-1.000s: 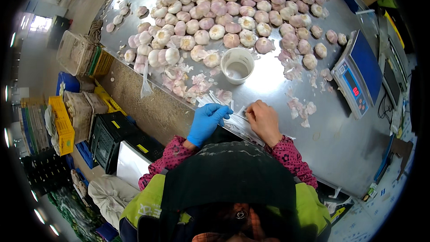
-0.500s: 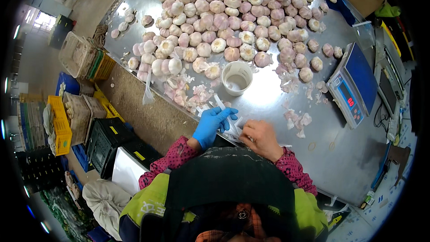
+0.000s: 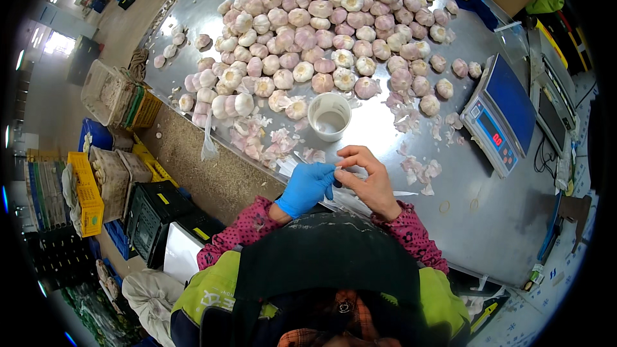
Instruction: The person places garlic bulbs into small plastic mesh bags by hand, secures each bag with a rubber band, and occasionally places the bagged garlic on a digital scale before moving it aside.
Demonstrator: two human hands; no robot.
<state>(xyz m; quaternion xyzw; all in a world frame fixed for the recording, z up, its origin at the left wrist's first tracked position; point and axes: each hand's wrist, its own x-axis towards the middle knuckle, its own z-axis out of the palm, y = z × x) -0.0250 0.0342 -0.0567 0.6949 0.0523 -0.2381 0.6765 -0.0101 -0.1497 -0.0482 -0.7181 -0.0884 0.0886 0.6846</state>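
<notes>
My left hand [image 3: 304,187], in a blue glove, and my bare right hand [image 3: 367,180] meet fingertip to fingertip at the near edge of the steel table. Both are closed in a pinch; whatever lies between the fingertips is too small to make out. Under and beside them lie thin white plastic strips or netting [image 3: 349,202]. A white plastic cup [image 3: 329,117] stands upright just beyond my hands, with its inside showing. Behind it spreads a large heap of garlic bulbs [image 3: 308,32]. A filled white net of bulbs [image 3: 232,105] lies left of the cup.
Papery garlic skins [image 3: 257,136] are scattered around the cup. A blue-topped digital scale [image 3: 511,109] stands at the right, with two rubber bands [image 3: 444,207] on the steel table [image 3: 495,231] nearer me. Yellow crates [image 3: 83,193] and black crates [image 3: 154,218] stand on the floor at left.
My right hand has risen and moved left to meet my left fingertips. My left hand has turned and no longer shows the white strip between its fingers. The view has shifted slightly.
</notes>
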